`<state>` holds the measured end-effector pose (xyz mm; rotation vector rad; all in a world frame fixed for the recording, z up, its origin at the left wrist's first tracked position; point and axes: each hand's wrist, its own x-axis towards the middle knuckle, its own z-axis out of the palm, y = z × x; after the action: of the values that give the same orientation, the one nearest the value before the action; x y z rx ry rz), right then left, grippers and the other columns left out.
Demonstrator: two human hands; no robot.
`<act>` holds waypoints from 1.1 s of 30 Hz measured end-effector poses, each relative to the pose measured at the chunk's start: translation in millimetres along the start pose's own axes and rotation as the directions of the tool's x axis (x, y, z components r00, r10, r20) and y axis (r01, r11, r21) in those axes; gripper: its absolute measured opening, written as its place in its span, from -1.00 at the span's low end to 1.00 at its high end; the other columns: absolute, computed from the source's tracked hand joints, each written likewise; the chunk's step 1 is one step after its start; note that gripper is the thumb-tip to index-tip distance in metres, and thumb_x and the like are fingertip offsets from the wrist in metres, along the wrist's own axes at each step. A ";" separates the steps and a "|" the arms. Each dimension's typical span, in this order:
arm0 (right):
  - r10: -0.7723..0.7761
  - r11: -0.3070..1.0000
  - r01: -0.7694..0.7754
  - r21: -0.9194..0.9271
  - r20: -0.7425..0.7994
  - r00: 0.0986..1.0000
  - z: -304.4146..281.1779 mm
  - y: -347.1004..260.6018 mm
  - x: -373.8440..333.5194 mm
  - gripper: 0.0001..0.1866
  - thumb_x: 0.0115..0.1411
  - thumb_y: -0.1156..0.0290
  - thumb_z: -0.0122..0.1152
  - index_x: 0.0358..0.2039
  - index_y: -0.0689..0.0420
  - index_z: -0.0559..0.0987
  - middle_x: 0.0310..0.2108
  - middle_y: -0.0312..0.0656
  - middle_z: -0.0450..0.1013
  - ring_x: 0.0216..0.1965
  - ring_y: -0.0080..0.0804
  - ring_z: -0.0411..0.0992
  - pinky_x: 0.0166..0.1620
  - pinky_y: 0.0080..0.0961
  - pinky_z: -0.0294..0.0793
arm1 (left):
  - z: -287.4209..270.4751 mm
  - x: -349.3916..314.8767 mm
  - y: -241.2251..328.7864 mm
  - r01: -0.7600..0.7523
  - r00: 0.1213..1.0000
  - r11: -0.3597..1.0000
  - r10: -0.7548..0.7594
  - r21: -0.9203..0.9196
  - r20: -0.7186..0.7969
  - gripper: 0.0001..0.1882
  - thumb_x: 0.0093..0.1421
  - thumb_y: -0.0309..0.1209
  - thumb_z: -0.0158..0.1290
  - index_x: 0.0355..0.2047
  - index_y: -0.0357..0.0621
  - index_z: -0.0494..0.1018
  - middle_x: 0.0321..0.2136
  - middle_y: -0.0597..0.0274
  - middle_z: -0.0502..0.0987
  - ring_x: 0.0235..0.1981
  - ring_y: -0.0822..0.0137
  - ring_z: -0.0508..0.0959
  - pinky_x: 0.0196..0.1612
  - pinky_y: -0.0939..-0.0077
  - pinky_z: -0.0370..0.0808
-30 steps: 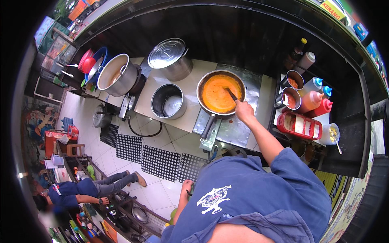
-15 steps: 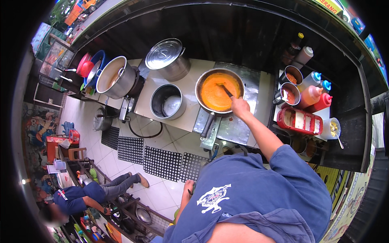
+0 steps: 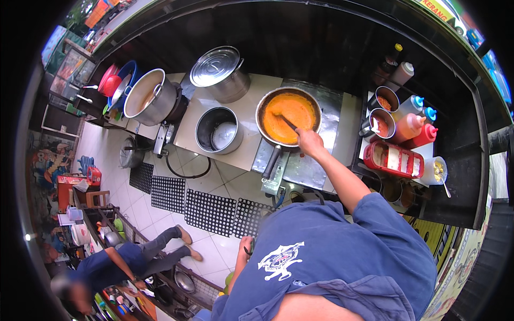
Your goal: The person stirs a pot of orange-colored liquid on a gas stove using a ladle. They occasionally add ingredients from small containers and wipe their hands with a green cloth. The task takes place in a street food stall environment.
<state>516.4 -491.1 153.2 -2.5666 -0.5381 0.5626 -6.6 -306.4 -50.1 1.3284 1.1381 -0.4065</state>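
My right hand is closed round the handle of a dark cooking spatula. Its far end dips into thick orange sauce in a frying pan; the sauce hides the tip. The pan rests on a burner, its black handle pointing towards me. Low beside my shirt, my left hand has its fingers curled, with a small dark thing at them that I cannot make out. Left of the pan stands an open metal pot with a pale bottom.
Behind the open pot is a lidded pot; a larger pot sits further left. Squeeze bottles, metal cups and a red divided container line the right shelf. Another person bends at the lower left near a rack.
The spatula's dipped end has shifted left in the sauce, and my right hand has moved slightly left with it. The other person has moved, with legs apart.
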 end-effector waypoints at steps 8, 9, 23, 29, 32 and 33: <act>-0.117 0.991 0.116 -0.062 -0.010 0.993 -49.2 33.8 -31.5 -0.64 0.12 0.32 -0.02 -0.06 0.00 0.55 -0.17 0.00 0.51 -0.13 -0.01 0.47 0.00 -0.16 0.41 | 11.9 -5.1 -12.6 -0.068 0.974 0.995 0.081 0.069 -0.212 -0.76 0.06 -0.30 0.04 -0.36 -0.23 0.45 -0.40 0.19 0.50 -0.32 0.32 0.47 -0.18 0.43 0.41; -0.155 0.985 0.158 -0.069 0.038 0.987 -47.3 34.5 -35.2 -0.64 0.12 0.32 -0.01 -0.06 -0.01 0.55 -0.17 -0.01 0.51 -0.12 -0.01 0.47 0.01 -0.17 0.41 | 5.1 -6.7 -31.5 -0.116 0.974 0.990 0.129 0.078 -0.188 -0.77 0.06 -0.30 0.03 -0.37 -0.23 0.45 -0.42 0.20 0.50 -0.33 0.32 0.46 -0.20 0.43 0.41; -0.123 0.988 0.124 -0.089 0.009 0.992 -50.9 37.8 -32.7 -0.64 0.11 0.31 -0.04 -0.09 -0.03 0.56 -0.27 0.10 0.52 -0.19 0.03 0.49 -0.06 -0.10 0.45 | 15.5 -18.1 32.2 -0.032 0.984 0.998 0.039 0.046 -0.176 -0.76 0.12 -0.29 -0.01 -0.29 -0.19 0.45 -0.37 0.23 0.50 -0.29 0.37 0.44 -0.16 0.50 0.37; -0.050 0.990 0.038 -0.132 -0.088 0.995 -33.6 49.1 -15.6 -0.66 0.15 0.30 -0.05 -0.09 -0.06 0.56 -0.24 0.06 0.51 -0.18 0.08 0.46 -0.07 -0.07 0.44 | 14.4 2.3 -24.2 -0.012 0.991 0.995 -0.002 -0.102 -0.133 -0.82 0.16 -0.28 -0.07 -0.40 -0.10 0.42 -0.44 0.32 0.43 -0.35 0.41 0.38 -0.22 0.50 0.35; -0.034 0.998 0.025 -0.065 -0.150 0.988 -16.1 60.0 6.8 -0.64 0.15 0.25 -0.04 -0.05 -0.04 0.53 -0.24 0.08 0.51 -0.18 0.09 0.47 -0.08 -0.06 0.44 | 7.5 0.5 0.4 0.026 0.996 0.994 -0.034 -0.103 -0.077 -0.83 0.15 -0.32 -0.06 -0.37 -0.15 0.42 -0.46 0.31 0.44 -0.39 0.43 0.39 -0.26 0.54 0.36; -0.047 0.998 0.039 -0.053 -0.164 0.985 -14.6 57.6 9.1 -0.64 0.15 0.25 -0.04 -0.05 -0.03 0.53 -0.25 0.10 0.51 -0.19 0.10 0.48 -0.09 -0.06 0.45 | 1.4 2.4 2.5 0.051 0.998 0.976 -0.055 -0.214 -0.014 -0.83 0.13 -0.34 -0.04 -0.36 -0.17 0.42 -0.47 0.31 0.44 -0.40 0.44 0.40 -0.28 0.56 0.36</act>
<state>546.5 -539.2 133.4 -2.6113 -0.5538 0.3214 -3.0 -306.1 -51.0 1.1185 1.2009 -0.3014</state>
